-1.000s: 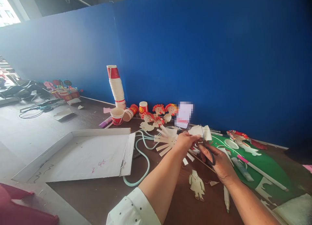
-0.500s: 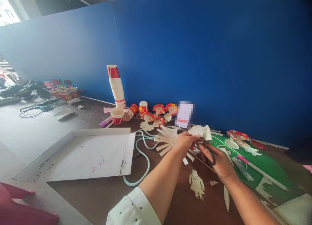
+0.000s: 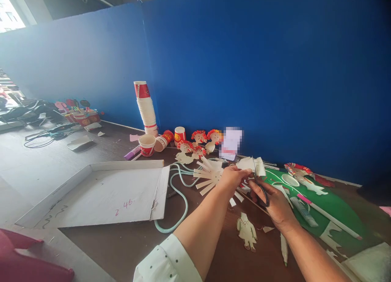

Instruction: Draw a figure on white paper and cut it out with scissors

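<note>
My left hand (image 3: 233, 178) pinches a piece of white paper (image 3: 245, 164) by its near edge. My right hand (image 3: 273, 200) is closed on the handles of a pair of black scissors (image 3: 265, 195), whose blades lie across the paper toward its right end. To the left of my left hand rests a cut paper cup (image 3: 207, 174) with its strips fanned out like rays. Below my hands a small paper figure (image 3: 247, 232) with drawn edges lies flat on the table.
A tall stack of paper cups (image 3: 146, 107) stands against the blue partition (image 3: 259, 70), near several red-fringed paper dolls (image 3: 199, 136). A shallow white box lid (image 3: 100, 196) lies left, beside a pale green cable (image 3: 185, 208). On the right are a green mat (image 3: 345, 217) and a pink-ended white stick (image 3: 332, 219).
Almost nothing differs. The scissors and the fingers of my right hand have shifted very slightly at the paper, while my left hand keeps its place.
</note>
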`<state>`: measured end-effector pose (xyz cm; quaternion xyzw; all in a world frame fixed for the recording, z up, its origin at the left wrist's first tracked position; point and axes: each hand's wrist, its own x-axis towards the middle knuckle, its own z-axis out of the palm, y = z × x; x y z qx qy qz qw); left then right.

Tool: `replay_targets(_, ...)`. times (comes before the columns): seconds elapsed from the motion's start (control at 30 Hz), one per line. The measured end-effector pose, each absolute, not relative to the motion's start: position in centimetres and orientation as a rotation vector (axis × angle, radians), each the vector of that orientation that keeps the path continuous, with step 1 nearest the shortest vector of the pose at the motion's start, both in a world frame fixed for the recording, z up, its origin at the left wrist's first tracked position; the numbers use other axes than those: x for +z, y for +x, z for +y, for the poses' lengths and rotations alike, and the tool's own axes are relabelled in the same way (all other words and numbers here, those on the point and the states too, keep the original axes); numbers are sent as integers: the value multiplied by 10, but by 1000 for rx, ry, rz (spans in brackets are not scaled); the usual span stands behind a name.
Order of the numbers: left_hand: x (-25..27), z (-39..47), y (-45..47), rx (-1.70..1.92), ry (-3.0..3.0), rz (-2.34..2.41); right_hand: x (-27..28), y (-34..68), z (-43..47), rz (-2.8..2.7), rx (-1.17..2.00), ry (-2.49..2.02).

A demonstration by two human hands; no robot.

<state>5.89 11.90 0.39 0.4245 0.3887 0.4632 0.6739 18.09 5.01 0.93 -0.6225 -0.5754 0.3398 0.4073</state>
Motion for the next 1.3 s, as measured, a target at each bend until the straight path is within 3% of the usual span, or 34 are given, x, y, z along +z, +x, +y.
replay_targets(1.3,-1,120,61,1031,982,856,12,179,48,-1430,813,-1595)
